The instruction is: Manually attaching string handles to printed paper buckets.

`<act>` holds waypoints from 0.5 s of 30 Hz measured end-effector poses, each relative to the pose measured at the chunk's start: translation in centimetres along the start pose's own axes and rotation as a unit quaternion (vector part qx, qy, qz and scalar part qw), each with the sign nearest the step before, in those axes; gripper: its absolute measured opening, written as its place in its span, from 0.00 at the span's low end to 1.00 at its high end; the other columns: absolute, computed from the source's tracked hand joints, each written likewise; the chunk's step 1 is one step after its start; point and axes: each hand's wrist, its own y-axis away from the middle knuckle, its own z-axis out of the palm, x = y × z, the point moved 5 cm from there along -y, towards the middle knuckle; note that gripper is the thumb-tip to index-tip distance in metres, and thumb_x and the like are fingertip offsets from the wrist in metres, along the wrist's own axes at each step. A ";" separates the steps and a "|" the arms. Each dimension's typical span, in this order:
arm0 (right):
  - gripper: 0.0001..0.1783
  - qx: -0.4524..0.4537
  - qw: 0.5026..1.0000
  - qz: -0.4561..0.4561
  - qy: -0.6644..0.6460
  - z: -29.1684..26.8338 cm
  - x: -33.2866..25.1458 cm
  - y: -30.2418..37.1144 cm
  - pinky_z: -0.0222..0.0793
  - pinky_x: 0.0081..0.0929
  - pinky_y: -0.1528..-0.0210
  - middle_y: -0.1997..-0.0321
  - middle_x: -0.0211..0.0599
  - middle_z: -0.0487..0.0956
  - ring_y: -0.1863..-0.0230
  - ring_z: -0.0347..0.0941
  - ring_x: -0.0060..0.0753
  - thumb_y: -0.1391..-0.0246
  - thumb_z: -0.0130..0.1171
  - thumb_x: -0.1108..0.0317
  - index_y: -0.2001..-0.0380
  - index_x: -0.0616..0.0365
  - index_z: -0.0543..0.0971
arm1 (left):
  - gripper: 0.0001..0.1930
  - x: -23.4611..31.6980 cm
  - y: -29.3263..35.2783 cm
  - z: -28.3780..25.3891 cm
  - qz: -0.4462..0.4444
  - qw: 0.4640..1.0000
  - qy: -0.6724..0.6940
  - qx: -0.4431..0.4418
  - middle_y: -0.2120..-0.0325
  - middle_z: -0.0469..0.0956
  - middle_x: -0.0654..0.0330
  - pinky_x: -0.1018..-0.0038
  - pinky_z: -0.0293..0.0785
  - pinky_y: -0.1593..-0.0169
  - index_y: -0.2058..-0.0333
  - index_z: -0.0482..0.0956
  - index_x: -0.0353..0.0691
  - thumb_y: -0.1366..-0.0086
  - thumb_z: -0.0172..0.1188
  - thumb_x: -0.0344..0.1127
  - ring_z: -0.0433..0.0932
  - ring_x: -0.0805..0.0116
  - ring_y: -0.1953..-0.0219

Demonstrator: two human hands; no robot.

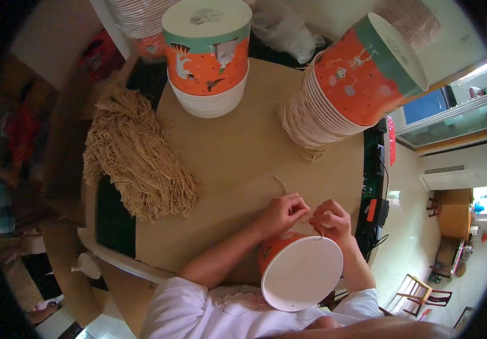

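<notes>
evidently, from my remote seat, the step in hand is knotting or threading at the rim: the left hand (pixel 284 213) pinches a thin tan twisted cord (pixel 320 232) between thumb and forefinger, and the right hand (pixel 332 219), fingers curled, pinches it just beside, though i cannot tell whether a knot is formed. the cord loops over the far rim of an orange round bucket with a smooth white inside (pixel 302 276), which sits at the near edge, tipped with its mouth toward me, against a white cloth shirt (pixel 229 311). i'd judge that the next move calls for drawing the cord snug without bending the rim; a small dark spot on the near rim may be a second hole. at the left lies a shaggy heap of loose tan cord (pixel 139 158), soft and tangled, on a flat, matte brown sheet (pixel 235 152) like cardboard. at the far middle-left, a stack of upturned orange and green buckets (pixel 209 62) tapers, its white rims nested in even ridges; at the far right, another upturned stack with tan strands around its rims (pixel 353 73) leans in my view, near a crinkled clear plastic bag (pixel 288 31).
</notes>
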 end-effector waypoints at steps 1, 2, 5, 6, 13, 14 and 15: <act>0.15 0.001 1.000 -0.005 -0.009 -0.1 0.0 0.0 0.66 0.23 0.74 0.73 0.35 0.72 0.72 0.71 0.31 0.73 0.66 0.83 0.77 0.56 0.79 | 0.04 -0.3 0.0 0.1 0.004 1.000 0.002 0.000 0.77 0.72 0.62 0.78 0.68 0.70 0.73 0.75 0.35 0.44 0.58 0.29 0.71 0.76 0.75; 0.15 0.000 1.000 -0.006 -0.008 -0.1 -0.1 0.0 0.66 0.23 0.74 0.73 0.35 0.72 0.72 0.71 0.31 0.73 0.66 0.83 0.77 0.56 0.79 | 0.03 -0.5 0.1 0.3 0.008 1.000 0.004 0.001 0.76 0.72 0.64 0.80 0.68 0.69 0.72 0.75 0.36 0.43 0.59 0.29 0.70 0.78 0.74; 0.13 -0.004 1.000 0.016 -0.020 -0.1 -0.2 -0.2 0.66 0.23 0.73 0.74 0.35 0.72 0.72 0.71 0.31 0.72 0.65 0.83 0.77 0.57 0.78 | 0.02 -1.1 0.2 0.3 0.018 0.999 0.010 0.026 0.76 0.72 0.63 0.79 0.68 0.70 0.73 0.75 0.36 0.44 0.58 0.28 0.70 0.78 0.74; 0.13 -0.008 1.000 0.017 -0.019 0.0 -0.2 -0.1 0.67 0.23 0.73 0.73 0.35 0.73 0.71 0.71 0.32 0.71 0.65 0.83 0.77 0.57 0.78 | 0.02 -0.8 0.1 0.3 0.018 0.999 0.011 0.025 0.76 0.72 0.63 0.79 0.68 0.70 0.73 0.75 0.36 0.44 0.58 0.28 0.70 0.78 0.74; 0.13 0.009 0.999 0.016 -0.038 -0.7 -1.4 -0.7 0.67 0.25 0.72 0.73 0.37 0.73 0.71 0.72 0.33 0.70 0.65 0.84 0.77 0.59 0.77 | 0.04 -0.8 0.1 -0.3 -0.011 0.999 0.020 0.048 0.77 0.72 0.59 0.76 0.70 0.70 0.73 0.75 0.34 0.44 0.57 0.28 0.73 0.73 0.76; 0.13 0.009 0.999 0.016 -0.039 -0.7 -1.4 -0.9 0.67 0.25 0.72 0.73 0.37 0.73 0.71 0.72 0.33 0.70 0.65 0.84 0.77 0.59 0.77 | 0.04 -0.8 0.1 -0.3 -0.009 0.999 0.025 0.045 0.77 0.72 0.58 0.76 0.70 0.70 0.73 0.75 0.34 0.44 0.57 0.29 0.73 0.72 0.76; 0.13 0.006 0.999 0.039 -0.021 -0.7 -1.1 -1.0 0.68 0.26 0.70 0.71 0.37 0.73 0.69 0.72 0.34 0.68 0.65 0.83 0.76 0.58 0.77 | 0.04 -0.8 0.1 -0.4 -0.009 0.999 0.025 0.045 0.77 0.72 0.58 0.76 0.70 0.70 0.73 0.75 0.34 0.44 0.57 0.29 0.73 0.72 0.76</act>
